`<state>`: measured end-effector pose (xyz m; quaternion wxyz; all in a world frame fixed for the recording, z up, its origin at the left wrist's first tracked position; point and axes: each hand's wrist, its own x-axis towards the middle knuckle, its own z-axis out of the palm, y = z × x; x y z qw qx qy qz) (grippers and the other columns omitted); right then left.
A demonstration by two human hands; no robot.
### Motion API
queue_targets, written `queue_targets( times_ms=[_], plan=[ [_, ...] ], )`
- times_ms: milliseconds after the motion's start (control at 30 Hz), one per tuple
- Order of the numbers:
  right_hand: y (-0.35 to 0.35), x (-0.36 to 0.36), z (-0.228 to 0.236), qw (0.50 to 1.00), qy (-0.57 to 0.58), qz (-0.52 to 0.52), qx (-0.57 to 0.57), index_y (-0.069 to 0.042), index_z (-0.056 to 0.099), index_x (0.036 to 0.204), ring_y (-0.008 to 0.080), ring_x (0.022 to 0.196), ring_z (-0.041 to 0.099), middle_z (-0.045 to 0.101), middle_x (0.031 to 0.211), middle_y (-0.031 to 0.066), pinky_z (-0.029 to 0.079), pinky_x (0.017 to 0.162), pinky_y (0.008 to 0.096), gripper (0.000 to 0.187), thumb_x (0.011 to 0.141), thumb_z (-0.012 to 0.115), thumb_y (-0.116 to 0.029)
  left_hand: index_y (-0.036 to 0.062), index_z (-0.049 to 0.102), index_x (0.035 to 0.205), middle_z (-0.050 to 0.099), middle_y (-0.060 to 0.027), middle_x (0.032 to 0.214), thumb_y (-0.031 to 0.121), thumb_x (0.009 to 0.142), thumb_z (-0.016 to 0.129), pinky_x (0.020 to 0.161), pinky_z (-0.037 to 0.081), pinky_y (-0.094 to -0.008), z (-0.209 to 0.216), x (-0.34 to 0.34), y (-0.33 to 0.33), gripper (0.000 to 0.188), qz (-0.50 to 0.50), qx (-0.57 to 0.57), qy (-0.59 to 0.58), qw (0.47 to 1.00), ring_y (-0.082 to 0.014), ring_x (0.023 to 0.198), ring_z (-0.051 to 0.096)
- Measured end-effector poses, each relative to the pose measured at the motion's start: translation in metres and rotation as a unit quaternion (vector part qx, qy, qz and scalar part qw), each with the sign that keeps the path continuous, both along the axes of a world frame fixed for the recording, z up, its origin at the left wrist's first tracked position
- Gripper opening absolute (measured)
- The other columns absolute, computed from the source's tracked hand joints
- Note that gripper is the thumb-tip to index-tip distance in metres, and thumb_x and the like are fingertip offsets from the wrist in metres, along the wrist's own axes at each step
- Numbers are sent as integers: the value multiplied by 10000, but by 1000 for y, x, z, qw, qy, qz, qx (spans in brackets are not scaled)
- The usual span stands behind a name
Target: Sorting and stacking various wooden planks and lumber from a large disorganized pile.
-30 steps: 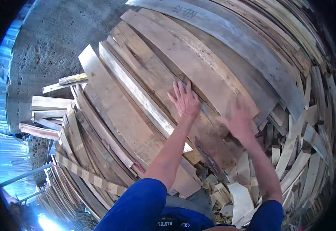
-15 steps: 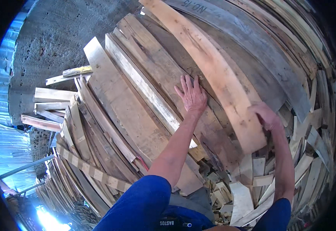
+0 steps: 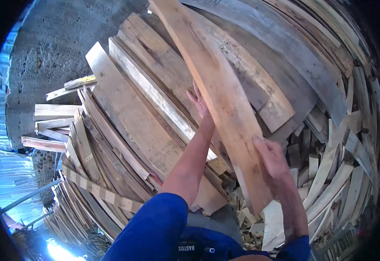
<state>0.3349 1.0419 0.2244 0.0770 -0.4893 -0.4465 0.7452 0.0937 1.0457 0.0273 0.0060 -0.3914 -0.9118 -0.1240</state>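
A long light-brown plank (image 3: pixel 229 100) slants from the top middle down toward me, its near end over the wood scraps. My right hand (image 3: pixel 272 158) is closed on the plank's right edge, close to that near end, with the thumb on its upper face. Partly covered by the same plank, my left hand (image 3: pixel 202 105) reaches in under its left edge. The fingers that show there are stretched and apart; whether they touch the plank or the boards below, I cannot tell. A shorter board with a speckled face (image 3: pixel 277 111) lies just right of the plank.
Wide boards (image 3: pixel 133 108) lie side by side to the left, with a pale narrow timber (image 3: pixel 155 93) among them. Grey boards (image 3: pixel 285 39) curve along the right. Short offcuts (image 3: pixel 57 111) stick out at far left; scraps (image 3: pixel 255 226) fill the near side. A concrete surface (image 3: pixel 68 48) lies beyond.
The plank has moved left and toward me with my right hand, uncovering the speckled board and now partly covering my left hand, which lay spread on a board before.
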Motion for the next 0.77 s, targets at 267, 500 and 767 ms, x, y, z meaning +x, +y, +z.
queue_targets(
  times_ms=[267, 500, 767],
  plan=[
    [109, 79, 57, 932, -167, 28, 322, -44, 619, 843, 42, 689, 423, 527, 772, -51, 360, 577, 252, 340, 1014, 592, -337, 151, 549, 1402, 385, -158, 1550, 326, 966, 501, 1188, 87, -641, 4, 18, 9, 472, 5, 41, -9, 999, -321, 1509, 216],
    [128, 80, 48, 990, -97, -60, 87, 8, 665, 1073, 71, 719, 590, 653, 855, 3, 489, 645, 262, 510, 1020, 531, -481, 150, 547, 1397, 368, -149, 1557, 292, 966, 493, 1181, 108, -644, 13, 2, -1, 457, 16, 21, 3, 1000, -326, 1502, 220],
    [25, 73, -139, 861, 398, -37, -315, 27, 545, 1288, 199, 707, 553, 549, 786, 58, 442, 564, 361, 644, 920, 621, -497, 175, 519, 1423, 315, -125, 1571, 305, 964, 520, 1184, 96, -654, 12, 11, 6, 477, 5, -3, -17, 1000, -327, 1505, 196]
  ],
)
